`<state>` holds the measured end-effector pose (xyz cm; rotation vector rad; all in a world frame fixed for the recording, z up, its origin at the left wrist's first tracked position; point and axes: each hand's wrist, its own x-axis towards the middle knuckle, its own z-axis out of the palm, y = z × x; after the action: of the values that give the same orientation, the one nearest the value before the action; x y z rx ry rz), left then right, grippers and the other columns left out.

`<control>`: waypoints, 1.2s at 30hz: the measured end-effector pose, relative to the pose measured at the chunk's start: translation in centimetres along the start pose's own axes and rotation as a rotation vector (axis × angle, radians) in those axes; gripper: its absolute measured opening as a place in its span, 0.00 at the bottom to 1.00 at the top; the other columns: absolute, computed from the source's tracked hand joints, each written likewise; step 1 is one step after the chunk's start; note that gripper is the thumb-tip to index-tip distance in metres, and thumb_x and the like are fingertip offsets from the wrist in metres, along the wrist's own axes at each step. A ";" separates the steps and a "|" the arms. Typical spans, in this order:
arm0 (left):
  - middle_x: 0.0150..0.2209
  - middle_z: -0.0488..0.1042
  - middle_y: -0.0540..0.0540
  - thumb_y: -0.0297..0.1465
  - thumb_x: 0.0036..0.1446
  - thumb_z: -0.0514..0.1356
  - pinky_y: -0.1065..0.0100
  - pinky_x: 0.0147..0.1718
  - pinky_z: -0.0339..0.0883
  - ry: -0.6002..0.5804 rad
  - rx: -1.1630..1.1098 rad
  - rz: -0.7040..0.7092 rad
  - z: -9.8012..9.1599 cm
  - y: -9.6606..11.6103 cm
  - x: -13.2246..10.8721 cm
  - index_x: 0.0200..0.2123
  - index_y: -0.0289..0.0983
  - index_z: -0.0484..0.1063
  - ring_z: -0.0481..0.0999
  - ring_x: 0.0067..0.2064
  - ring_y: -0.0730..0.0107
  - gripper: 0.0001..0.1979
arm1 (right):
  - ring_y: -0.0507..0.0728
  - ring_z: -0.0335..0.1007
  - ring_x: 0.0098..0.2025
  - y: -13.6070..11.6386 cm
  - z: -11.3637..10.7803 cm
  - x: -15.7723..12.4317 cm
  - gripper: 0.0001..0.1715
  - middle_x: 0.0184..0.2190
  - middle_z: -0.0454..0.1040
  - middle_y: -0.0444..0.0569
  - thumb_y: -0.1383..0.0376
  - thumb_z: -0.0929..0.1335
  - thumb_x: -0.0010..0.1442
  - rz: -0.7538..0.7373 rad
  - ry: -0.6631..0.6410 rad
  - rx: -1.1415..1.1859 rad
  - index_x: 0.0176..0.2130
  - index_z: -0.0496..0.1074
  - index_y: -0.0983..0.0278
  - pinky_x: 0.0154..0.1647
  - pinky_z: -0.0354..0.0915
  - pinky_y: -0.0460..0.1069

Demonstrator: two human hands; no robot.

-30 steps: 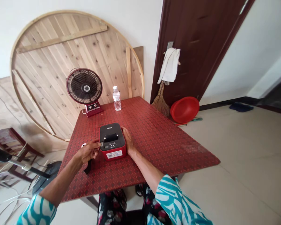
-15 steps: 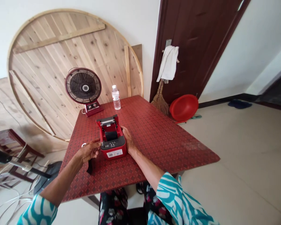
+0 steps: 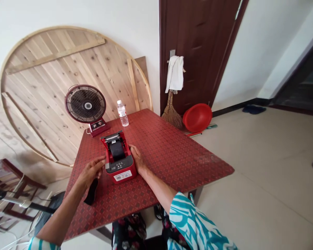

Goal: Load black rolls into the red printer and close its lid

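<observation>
A red and black label printer (image 3: pixel 118 165) sits on the red patterned table (image 3: pixel 172 152), its lid raised toward the far side. A black part lies inside its open compartment. My right hand (image 3: pixel 137 159) is curled against the printer's right side, holding it. My left hand (image 3: pixel 91 170) is open beside the printer's left side, holding nothing. Just below that hand, a narrow black strip (image 3: pixel 91 191) lies on the table.
Near the table's far edge stand a desk fan (image 3: pixel 85 104) and a water bottle (image 3: pixel 122 114). A round wooden tabletop (image 3: pixel 67 69) leans on the wall behind. A red basin (image 3: pixel 197 118) and a broom (image 3: pixel 171 113) stand by a brown door. A stool (image 3: pixel 13 180) stands at left.
The printer's lid has gone from closed to raised. My left hand has moved off the printer's front left corner, and the view has swung left.
</observation>
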<state>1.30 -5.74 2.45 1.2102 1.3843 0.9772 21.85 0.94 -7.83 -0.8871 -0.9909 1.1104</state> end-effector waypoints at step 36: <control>0.39 0.81 0.45 0.26 0.47 0.65 0.68 0.40 0.66 -0.213 1.257 0.308 5.9 5.0 6.9 0.35 0.46 0.80 0.77 0.45 0.56 0.12 | 0.60 0.68 0.54 0.9 0.0 0.5 0.21 0.49 0.76 0.46 0.51 0.65 0.55 0.010 0.030 0.029 0.44 0.76 0.56 0.60 0.59 0.56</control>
<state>8.06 1.60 5.12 2.4004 1.6773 0.0249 21.60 1.59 -8.61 -0.8837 -0.9447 1.1138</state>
